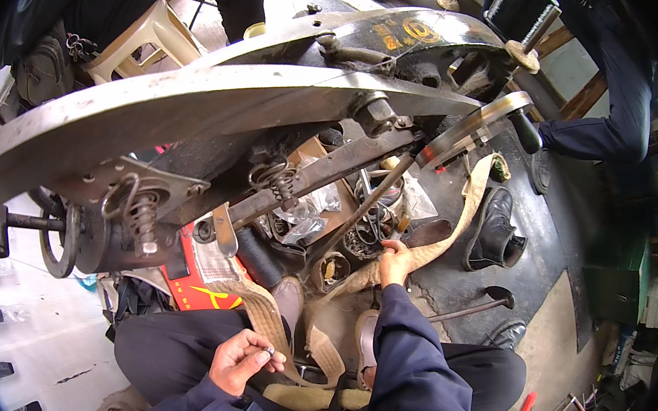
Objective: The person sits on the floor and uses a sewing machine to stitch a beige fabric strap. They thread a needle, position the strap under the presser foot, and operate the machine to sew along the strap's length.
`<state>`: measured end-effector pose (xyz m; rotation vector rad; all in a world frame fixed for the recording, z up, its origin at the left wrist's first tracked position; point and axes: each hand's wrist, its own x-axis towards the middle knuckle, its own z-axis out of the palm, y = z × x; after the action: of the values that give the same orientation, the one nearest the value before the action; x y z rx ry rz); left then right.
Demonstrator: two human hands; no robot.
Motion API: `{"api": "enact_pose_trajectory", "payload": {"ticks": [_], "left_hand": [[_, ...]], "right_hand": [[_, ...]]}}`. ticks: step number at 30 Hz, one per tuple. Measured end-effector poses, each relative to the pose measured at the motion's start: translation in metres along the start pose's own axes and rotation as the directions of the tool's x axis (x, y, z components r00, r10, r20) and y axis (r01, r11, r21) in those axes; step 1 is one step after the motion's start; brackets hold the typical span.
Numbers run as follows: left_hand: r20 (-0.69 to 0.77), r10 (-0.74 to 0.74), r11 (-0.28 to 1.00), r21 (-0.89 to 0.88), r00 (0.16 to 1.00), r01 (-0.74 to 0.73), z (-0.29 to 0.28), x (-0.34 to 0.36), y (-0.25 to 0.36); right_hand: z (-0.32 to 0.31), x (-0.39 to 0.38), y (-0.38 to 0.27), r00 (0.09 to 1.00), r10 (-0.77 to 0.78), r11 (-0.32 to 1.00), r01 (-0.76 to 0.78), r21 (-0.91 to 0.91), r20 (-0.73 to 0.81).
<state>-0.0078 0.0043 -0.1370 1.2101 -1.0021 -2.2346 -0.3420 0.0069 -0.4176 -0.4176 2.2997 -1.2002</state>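
Observation:
My left hand (239,362) is over my lap with thumb and fingers pinched on a small dark object (271,352), too small to make out. My right hand (395,262) reaches forward with curled fingers beside a box of loose tools (364,237); what the fingers hold, if anything, is hidden. Just beyond them stands a yellow-orange tool handle (402,225). A beige cloth strap (425,256) passes close by the right hand, and another length of strap (268,311) hangs near the left. A round tin (331,271) sits between my feet and the tool box.
A large metal machine (219,102) with springs and a crank wheel (477,129) spans the space ahead. A black shoe (495,227) and a metal shoe last (500,297) lie at right. A red box (201,276) is by my left knee. Other people sit and stand beyond.

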Motion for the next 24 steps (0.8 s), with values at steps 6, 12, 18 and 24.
{"api": "enact_pose_trajectory", "payload": {"ticks": [6,12,18,24], "left_hand": [[-0.059,0.001,0.999,0.054,0.998,0.002,-0.006,-0.001,-0.006],[-0.080,0.058,0.993,0.104,0.995,-0.049,0.001,-0.005,0.005],[-0.119,0.282,0.952,0.158,0.952,-0.262,0.017,-0.005,0.032],[-0.057,0.424,0.900,0.136,0.904,-0.414,0.021,-0.011,0.066]], "right_hand": [[0.008,0.009,0.007,0.979,-0.169,0.986,0.168,-0.019,-0.113],[0.001,0.015,0.011,0.996,-0.092,0.995,0.092,-0.039,0.006],[-0.017,-0.014,-0.061,0.971,-0.208,0.969,0.221,0.113,-0.119],[-0.064,-0.152,-0.238,0.749,-0.463,0.792,0.110,0.600,0.474]]}}
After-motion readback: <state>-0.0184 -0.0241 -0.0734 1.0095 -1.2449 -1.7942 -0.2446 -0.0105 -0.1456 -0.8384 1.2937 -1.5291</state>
